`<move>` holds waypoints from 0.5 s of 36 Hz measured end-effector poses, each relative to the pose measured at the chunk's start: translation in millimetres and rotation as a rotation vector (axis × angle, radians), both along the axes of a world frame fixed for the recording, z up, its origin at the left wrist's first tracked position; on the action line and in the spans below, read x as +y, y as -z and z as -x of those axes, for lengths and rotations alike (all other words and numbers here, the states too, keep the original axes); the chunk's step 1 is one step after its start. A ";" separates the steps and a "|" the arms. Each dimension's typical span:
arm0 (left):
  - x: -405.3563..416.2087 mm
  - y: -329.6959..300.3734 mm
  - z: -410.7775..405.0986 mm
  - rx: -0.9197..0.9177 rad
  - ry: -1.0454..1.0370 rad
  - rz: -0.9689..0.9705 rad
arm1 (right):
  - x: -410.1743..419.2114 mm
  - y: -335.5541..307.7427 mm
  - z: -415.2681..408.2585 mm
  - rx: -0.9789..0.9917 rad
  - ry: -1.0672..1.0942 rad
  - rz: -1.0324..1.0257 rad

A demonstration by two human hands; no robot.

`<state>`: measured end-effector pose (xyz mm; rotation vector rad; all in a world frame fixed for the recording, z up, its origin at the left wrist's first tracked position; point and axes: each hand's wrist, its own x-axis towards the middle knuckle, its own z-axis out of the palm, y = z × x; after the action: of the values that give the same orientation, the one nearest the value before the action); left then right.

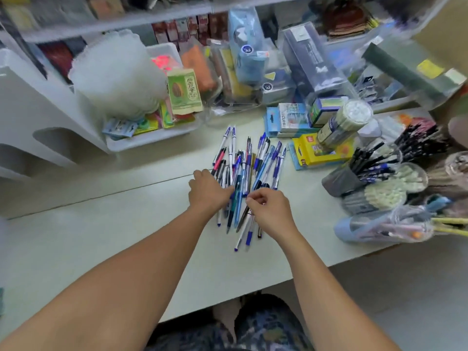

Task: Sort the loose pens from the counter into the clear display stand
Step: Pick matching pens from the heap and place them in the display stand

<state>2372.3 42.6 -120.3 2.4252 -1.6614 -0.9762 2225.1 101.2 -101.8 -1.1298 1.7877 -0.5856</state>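
Pens [249, 171] heaped mid-counter [126, 236], long axes running fore-aft. L hand [209, 190] laid flat on heap's left edge, fingers extended. R hand [269, 211] curled, apparently pinching one pen at near end. Stand not identified w/ certainty.

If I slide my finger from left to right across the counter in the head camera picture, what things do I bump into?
White tray of packets → left hand → pile of loose pens → right hand → yellow box → dark cup of pens → clear pouch of pens.
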 end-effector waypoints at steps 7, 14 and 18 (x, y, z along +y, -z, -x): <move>-18.4 13.7 30.0 0.005 -0.067 -0.075 | -30.6 13.2 22.2 0.002 -0.124 0.039; -15.7 14.2 16.1 0.065 -0.128 -0.111 | -33.1 15.9 16.7 -0.045 -0.209 0.004; -1.2 12.7 -3.9 0.108 -0.185 -0.089 | -22.2 17.6 6.8 -0.068 -0.264 -0.020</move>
<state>2376.1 41.4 -133.0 2.4773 -1.3596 -1.1519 2218.3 79.0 -119.4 -1.2910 1.5512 -0.4418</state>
